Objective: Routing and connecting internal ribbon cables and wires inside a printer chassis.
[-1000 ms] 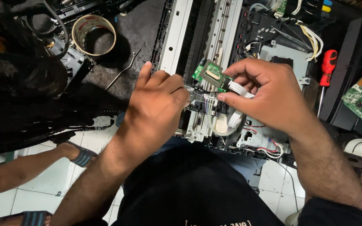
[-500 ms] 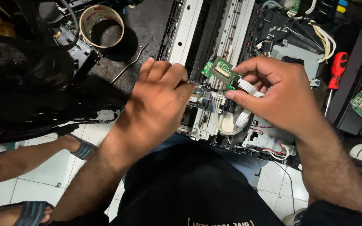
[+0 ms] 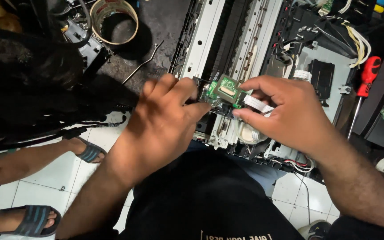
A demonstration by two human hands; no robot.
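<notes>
Your left hand and right hand both pinch the small green circuit board over the opened grey printer frame. Keep the white flat ribbon cable straight; work gently. A red-handled screwdriver lies far right.

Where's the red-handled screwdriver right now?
In the head view the red-handled screwdriver lies at the far right, on the edge of the opened printer chassis, beyond the right hand and apart from it.
</notes>
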